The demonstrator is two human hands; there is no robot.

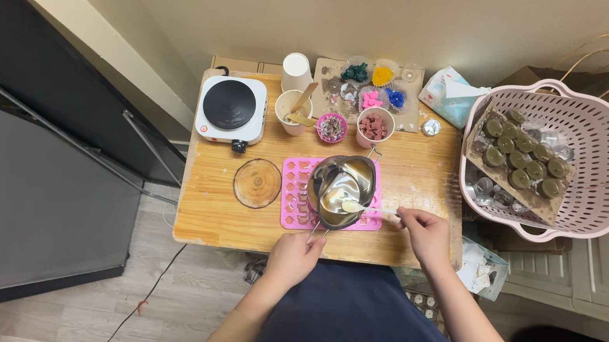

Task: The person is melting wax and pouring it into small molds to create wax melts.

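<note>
Pouring pot tilted over a pink mould

Wax-like pale liquid sits in a small metal pouring pot (341, 188), which is held tipped above a pink silicone mould (295, 193) near the middle of a wooden table (414, 170). The left hand (293, 258) is curled around the pot's thin handle at the table's near edge. The right hand (424, 232) pinches the stem of a pale spoon (362, 208) whose bowl rests inside the pot. By the look of it, this is the scraping or stirring stage over the mould; the next move would call for a steady tilt and keeping the spout lined up with the small cavities.

Behind the mould stand paper cups (293, 111), one with a wooden stick, and a board of coloured pieces (367, 85). A white single-burner hotplate (231, 109) sits at the table's far left corner, a round clear lid (257, 183) lying just in front of it. A pink laundry basket (599, 194) of dark round jars stands to the right, against a beige wall, above a grey plank floor.
</note>
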